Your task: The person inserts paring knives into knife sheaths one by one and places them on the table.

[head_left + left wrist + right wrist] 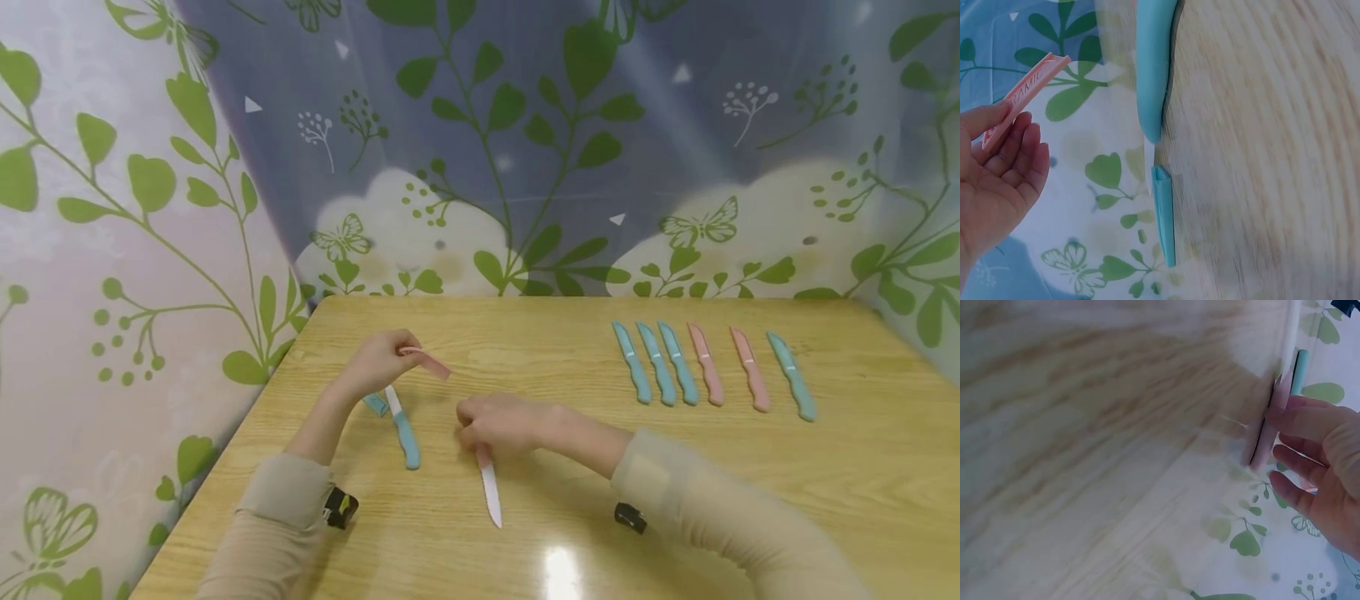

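My left hand [378, 364] pinches a pink blade sheath [1030, 85] between thumb and fingers, raised over the table. Raised lettering ending in "RAMIC" runs along the sheath. To its right, my right hand [512, 423] grips the pink handle [1266, 434] of a knife low at the tabletop, its bare white blade [491, 497] pointing toward me. Most of that handle is hidden by the fingers in the head view. Below my left hand lies a blue-handled knife [406, 437] with its white blade bare. A blue sheath [1164, 215] rests beside that blade.
At the right of the wooden table [570, 350], several sheathed knives lie in a row: blue ones [656, 364], a pink one [705, 364], another pink one [750, 368] and a blue one [792, 377] at the end. Leaf-patterned curtains [480, 150] hang behind and at the left.
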A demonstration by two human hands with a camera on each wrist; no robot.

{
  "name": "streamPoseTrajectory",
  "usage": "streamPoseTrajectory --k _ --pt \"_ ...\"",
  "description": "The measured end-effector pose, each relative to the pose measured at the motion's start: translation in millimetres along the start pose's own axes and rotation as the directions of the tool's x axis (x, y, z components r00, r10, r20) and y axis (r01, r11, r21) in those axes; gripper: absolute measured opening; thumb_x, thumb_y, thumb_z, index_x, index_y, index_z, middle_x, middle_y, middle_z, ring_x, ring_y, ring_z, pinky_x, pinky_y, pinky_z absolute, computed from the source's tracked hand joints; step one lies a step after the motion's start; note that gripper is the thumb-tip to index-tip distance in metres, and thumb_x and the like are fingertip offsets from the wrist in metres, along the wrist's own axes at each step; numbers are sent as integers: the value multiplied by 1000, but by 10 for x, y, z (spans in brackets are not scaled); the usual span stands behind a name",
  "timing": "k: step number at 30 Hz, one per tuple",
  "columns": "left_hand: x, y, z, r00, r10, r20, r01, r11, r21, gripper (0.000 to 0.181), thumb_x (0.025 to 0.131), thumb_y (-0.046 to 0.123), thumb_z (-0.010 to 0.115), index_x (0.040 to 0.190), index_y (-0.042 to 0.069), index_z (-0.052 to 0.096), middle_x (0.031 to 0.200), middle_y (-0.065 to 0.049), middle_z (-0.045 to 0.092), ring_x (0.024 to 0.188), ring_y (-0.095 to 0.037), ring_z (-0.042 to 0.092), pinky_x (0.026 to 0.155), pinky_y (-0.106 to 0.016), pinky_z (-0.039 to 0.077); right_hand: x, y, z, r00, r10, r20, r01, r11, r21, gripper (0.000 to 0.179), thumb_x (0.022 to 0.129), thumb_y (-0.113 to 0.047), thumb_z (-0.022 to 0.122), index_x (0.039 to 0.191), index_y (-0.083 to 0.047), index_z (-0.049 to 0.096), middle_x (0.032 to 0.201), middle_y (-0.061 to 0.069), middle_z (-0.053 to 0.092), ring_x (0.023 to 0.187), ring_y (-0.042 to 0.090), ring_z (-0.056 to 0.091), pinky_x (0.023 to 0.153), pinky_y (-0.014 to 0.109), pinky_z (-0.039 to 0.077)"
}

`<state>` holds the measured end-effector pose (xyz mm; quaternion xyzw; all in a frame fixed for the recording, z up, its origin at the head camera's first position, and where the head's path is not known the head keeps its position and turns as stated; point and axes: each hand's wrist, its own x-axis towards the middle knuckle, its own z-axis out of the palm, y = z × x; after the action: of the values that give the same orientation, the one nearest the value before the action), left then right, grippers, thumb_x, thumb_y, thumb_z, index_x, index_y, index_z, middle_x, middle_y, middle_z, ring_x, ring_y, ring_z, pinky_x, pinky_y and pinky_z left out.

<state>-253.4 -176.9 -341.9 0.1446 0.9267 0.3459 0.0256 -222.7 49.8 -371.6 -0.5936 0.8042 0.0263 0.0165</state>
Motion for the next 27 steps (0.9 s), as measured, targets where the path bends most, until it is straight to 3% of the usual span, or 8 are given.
streamPoseTrajectory --k 4,9,12,15,19,23,27 --pt "12 6 5 1000 1 -3 -1 1000 -3 18 92 22 56 96 5 61 83 -9 57 61 -17 39 57 -29 37 -15 31 -6 999 32 13 -31 997 -65 22 83 -42 63 87 -20 66 90 -6 48 78 9 44 62 20 36" --pt "18 8 20 1000 -8 -11 8 1000 -6 18 92 21 56 97 5 61 77 -9 54 58 -16 38 54 -28 35 -43 45 -11 999 37 29 -34 995 -90 23 81 -42 62 87 -21 67 84 -9 52 75 8 42 61 20 33" --pt "30 1 24 999 -29 -15 28 998 -63 20 92 23 57 97 4 61 77 -10 54 59 -18 39 53 -29 35 -66 47 -16 999 34 35 -31 995 -91 22 82 -41 62 87 -20 66 83 -10 55 75 7 44 62 19 36" --pt "52 -6 22 999 -47 -21 43 987 -154 22 92 25 59 97 3 60 89 -13 59 69 -25 50 62 -34 45 -98 60 -19 999 22 41 -19 997 -77 22 82 -39 62 82 -17 63 80 -10 57 73 7 47 64 19 39" --pt "87 1 14 998 -62 -32 48 945 -324 23 91 20 60 98 -1 57 100 -14 63 94 -33 57 83 -43 48 -143 90 -7 999 -8 31 9 999 -34 24 83 -35 62 73 -14 55 72 -9 54 66 6 46 60 18 39" --pt "117 20 8 997 -68 -36 40 863 -504 16 92 12 56 96 -4 54 98 -14 67 98 -30 58 87 -44 48 -200 117 -3 1000 11 1 -11 999 50 21 86 -26 65 73 -14 54 70 -9 52 64 5 43 60 18 39" --pt "147 44 3 997 -75 -32 41 799 -600 14 94 11 54 97 -2 55 91 -12 70 100 -26 59 90 -44 46 -278 159 -47 995 73 -68 -61 984 166 19 89 -13 64 74 -11 51 67 -8 43 61 5 36 56 17 34"
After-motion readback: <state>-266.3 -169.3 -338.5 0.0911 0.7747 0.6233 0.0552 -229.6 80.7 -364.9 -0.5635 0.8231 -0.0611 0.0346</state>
